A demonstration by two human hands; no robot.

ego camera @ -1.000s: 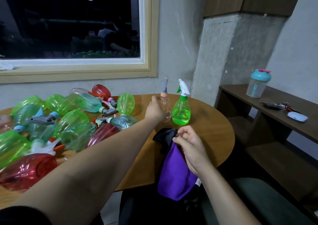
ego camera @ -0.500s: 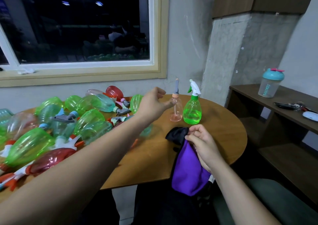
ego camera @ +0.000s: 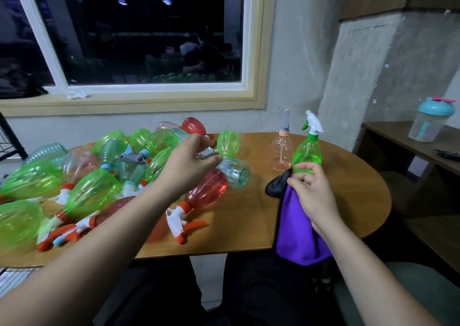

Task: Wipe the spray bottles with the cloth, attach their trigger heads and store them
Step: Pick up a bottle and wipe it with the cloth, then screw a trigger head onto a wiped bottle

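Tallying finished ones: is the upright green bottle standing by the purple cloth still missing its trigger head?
No, the upright green bottle has a white trigger head sitting on its neck.

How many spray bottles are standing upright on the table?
2: the pale orange bottle and, to its right, the green bottle, both right of the lying pile. Others may be hidden there.

Shaker bottle (ego camera: pixel 428 124), teal lid, on side shelf (ego camera: pixel 388 134): teal lettering on clear wall. Capitals, single line, running vertically, bottom to top. Opening letters read "EAST" (remainder too blurred to confirm).
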